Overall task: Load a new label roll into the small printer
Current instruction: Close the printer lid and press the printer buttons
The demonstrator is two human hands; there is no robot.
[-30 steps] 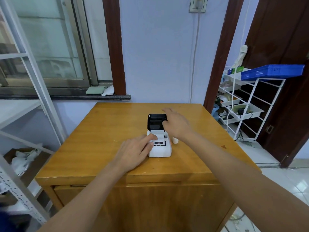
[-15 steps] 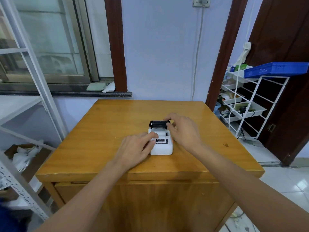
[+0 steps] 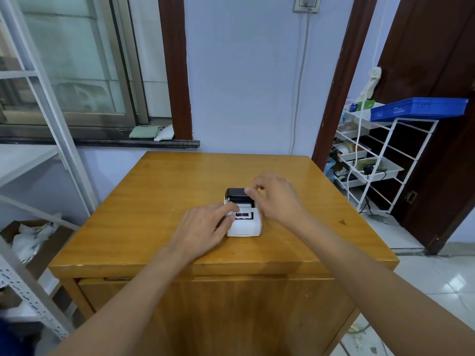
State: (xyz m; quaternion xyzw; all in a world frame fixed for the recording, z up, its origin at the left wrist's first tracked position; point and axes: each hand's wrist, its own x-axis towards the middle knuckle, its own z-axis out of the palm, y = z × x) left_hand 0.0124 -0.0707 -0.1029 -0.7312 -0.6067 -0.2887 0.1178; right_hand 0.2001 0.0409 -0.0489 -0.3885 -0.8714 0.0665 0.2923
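A small white printer (image 3: 245, 228) with a black lid (image 3: 235, 193) sits in the middle of the wooden table (image 3: 159, 201). The lid lies low over the body. A label strip with black print (image 3: 243, 215) shows at the slot. My left hand (image 3: 203, 227) grips the printer's left side, index finger on top. My right hand (image 3: 279, 199) is at the lid's right corner, thumb touching it and fingers curled above. The roll itself is hidden inside.
A white wire rack (image 3: 380, 160) with a blue tray (image 3: 419, 109) stands to the right of the table. On the left are a white metal shelf frame (image 3: 51, 124) and a cardboard box (image 3: 15, 227) on the floor. The wall is just behind the table.
The black lid stood upright a second ago and now lies folded down on the printer. My right hand followed it down and forward. My left hand stayed on the printer.
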